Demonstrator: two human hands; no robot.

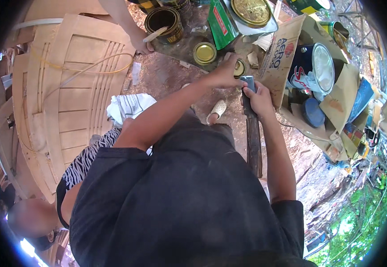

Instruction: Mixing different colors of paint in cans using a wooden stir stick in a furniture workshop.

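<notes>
My left hand (225, 74) reaches across the front of me and is closed round a small round tin (240, 68) with a gold-coloured top. In my right hand (260, 99) is a long dark tool with a worn, wood-like shaft (253, 144) and a grey metal end (248, 82). That metal end is close beside the tin and my left fingertips; whether it touches the tin I cannot tell. The tool's far end points back toward my body. Another small gold-lidded tin (204, 53) stands left of my left hand.
Another person's hand (141, 42) is beside an open can (164, 24) with a wooden stick (155, 34) at its rim. Carved wooden panels (91, 84) lean at the left. On the right, a cardboard box (283, 58) holds a dark blue can (311, 66). A green box (222, 26) stands ahead.
</notes>
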